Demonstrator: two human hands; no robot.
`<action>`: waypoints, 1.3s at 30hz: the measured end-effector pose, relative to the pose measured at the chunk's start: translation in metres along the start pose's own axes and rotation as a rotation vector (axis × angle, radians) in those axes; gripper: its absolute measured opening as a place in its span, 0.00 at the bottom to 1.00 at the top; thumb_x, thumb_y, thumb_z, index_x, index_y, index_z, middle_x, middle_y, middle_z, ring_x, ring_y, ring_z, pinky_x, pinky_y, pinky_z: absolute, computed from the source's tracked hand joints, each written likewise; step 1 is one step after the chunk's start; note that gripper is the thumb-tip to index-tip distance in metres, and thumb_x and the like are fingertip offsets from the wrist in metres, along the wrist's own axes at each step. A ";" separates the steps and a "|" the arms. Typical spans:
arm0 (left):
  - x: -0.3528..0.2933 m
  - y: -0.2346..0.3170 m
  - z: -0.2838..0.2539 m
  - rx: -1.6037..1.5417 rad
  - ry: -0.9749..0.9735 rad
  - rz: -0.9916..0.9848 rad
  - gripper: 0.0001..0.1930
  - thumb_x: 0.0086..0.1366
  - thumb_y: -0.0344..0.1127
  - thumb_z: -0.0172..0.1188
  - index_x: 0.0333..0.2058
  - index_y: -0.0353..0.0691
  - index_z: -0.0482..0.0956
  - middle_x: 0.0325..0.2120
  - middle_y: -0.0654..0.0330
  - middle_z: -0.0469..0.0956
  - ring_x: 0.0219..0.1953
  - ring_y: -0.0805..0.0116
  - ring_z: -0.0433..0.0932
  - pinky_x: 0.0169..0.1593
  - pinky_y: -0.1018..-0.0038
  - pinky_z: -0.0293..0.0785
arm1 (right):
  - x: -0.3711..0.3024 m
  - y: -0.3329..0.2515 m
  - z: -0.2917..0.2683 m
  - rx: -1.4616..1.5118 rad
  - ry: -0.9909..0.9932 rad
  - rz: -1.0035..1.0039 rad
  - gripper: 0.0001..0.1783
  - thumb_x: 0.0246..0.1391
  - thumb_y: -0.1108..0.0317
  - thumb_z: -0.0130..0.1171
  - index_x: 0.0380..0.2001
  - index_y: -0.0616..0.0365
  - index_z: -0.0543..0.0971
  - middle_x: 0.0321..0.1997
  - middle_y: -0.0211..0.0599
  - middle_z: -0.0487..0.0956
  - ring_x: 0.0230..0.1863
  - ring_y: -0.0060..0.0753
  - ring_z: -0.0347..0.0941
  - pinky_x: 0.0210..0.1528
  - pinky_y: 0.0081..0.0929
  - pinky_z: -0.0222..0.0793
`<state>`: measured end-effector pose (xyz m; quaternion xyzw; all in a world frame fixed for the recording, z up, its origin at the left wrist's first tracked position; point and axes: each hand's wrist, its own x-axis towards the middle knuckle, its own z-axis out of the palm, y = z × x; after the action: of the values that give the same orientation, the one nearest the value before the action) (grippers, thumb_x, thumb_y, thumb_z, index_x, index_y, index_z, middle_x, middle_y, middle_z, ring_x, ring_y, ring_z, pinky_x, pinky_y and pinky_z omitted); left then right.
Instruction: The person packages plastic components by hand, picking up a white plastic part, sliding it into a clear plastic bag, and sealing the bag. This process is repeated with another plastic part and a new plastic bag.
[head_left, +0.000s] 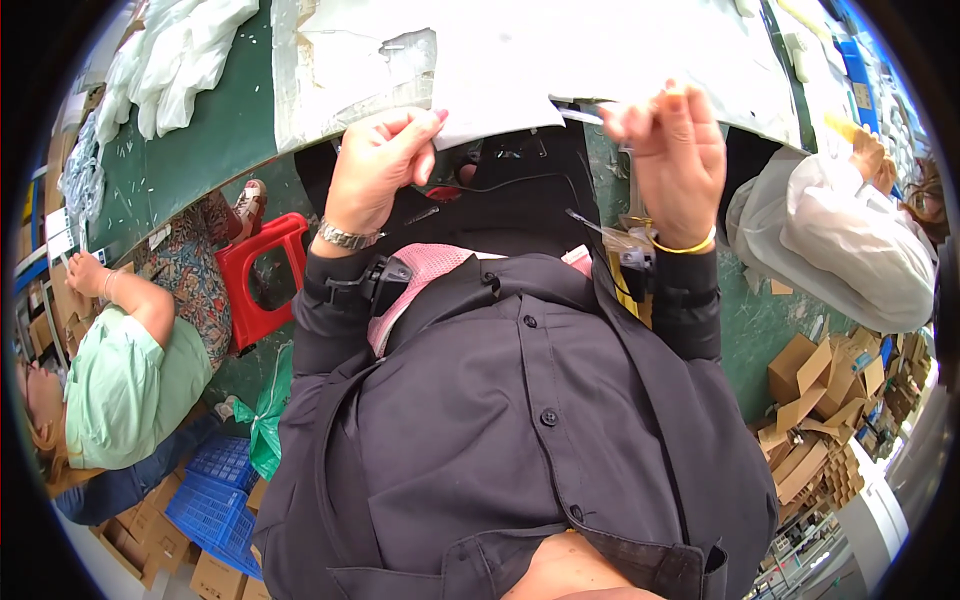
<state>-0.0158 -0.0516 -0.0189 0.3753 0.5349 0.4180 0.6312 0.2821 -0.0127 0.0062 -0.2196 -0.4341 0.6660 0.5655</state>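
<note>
White sheet [495, 120], flat, slanted pale strip [580, 117]

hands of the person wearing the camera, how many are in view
2. The left hand has its fingertips by the near edge of a white sheet; the right hand is raised beside a thin pale strip. Neither is hidden.

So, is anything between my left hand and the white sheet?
Nothing visible stands between them: your left hand is right at the edge of the white sheet; whether it grips it is unclear.
</note>
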 end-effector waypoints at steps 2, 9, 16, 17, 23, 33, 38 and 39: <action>-0.005 0.001 -0.010 -0.038 0.004 -0.023 0.11 0.75 0.38 0.65 0.36 0.37 0.86 0.18 0.70 0.76 0.18 0.86 0.65 0.24 0.83 0.55 | -0.008 -0.005 -0.028 -0.154 0.132 -0.016 0.06 0.71 0.69 0.62 0.47 0.56 0.79 0.39 0.28 0.82 0.46 0.25 0.77 0.56 0.33 0.73; -0.017 -0.006 -0.040 0.170 0.141 0.194 0.07 0.72 0.34 0.67 0.43 0.36 0.86 0.24 0.66 0.82 0.24 0.81 0.73 0.29 0.83 0.62 | -0.011 0.002 -0.032 -1.855 0.112 -0.475 0.16 0.58 0.65 0.75 0.48 0.50 0.83 0.37 0.27 0.85 0.48 0.33 0.79 0.63 0.36 0.63; 0.017 0.012 -0.012 1.040 0.416 1.117 0.11 0.63 0.30 0.70 0.44 0.45 0.88 0.44 0.62 0.86 0.57 0.60 0.78 0.58 0.69 0.69 | 0.009 0.047 0.009 -1.595 -0.163 -0.611 0.25 0.49 0.68 0.76 0.53 0.44 0.86 0.56 0.25 0.84 0.60 0.35 0.74 0.66 0.37 0.58; 0.020 0.011 -0.008 1.018 0.334 1.101 0.11 0.61 0.30 0.70 0.44 0.46 0.88 0.48 0.63 0.86 0.63 0.57 0.74 0.63 0.66 0.65 | 0.014 0.050 0.011 -1.616 -0.223 -0.635 0.26 0.48 0.69 0.75 0.54 0.44 0.86 0.58 0.25 0.83 0.61 0.35 0.73 0.66 0.36 0.58; 0.038 0.013 -0.002 1.059 0.166 1.151 0.11 0.60 0.31 0.72 0.43 0.45 0.88 0.49 0.58 0.86 0.69 0.54 0.72 0.68 0.62 0.63 | 0.028 0.057 0.010 -1.549 -0.321 -0.743 0.24 0.45 0.73 0.73 0.49 0.47 0.86 0.53 0.25 0.85 0.57 0.35 0.75 0.62 0.36 0.61; 0.055 0.008 0.027 0.666 0.544 0.851 0.09 0.61 0.37 0.72 0.24 0.43 0.84 0.29 0.63 0.85 0.50 0.64 0.81 0.61 0.63 0.57 | 0.054 0.058 0.028 -1.170 0.121 -0.311 0.12 0.62 0.64 0.69 0.26 0.57 0.83 0.21 0.32 0.77 0.25 0.35 0.71 0.47 0.37 0.66; 0.070 -0.001 0.023 0.767 0.646 0.784 0.12 0.59 0.38 0.71 0.20 0.42 0.81 0.24 0.63 0.81 0.44 0.65 0.81 0.59 0.61 0.57 | 0.071 0.066 0.016 -1.318 0.112 -0.284 0.18 0.61 0.58 0.69 0.19 0.54 0.81 0.15 0.30 0.74 0.25 0.37 0.73 0.46 0.35 0.64; 0.073 -0.003 0.022 0.771 0.643 0.790 0.12 0.59 0.38 0.71 0.20 0.42 0.81 0.24 0.63 0.81 0.44 0.65 0.81 0.59 0.61 0.57 | 0.073 0.068 0.012 -1.315 0.118 -0.288 0.18 0.61 0.58 0.69 0.19 0.54 0.81 0.15 0.30 0.74 0.25 0.37 0.73 0.46 0.35 0.64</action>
<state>0.0122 0.0146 -0.0451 0.6002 0.6307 0.4886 0.0572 0.2148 0.0536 -0.0288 -0.4940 -0.7425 0.1678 0.4201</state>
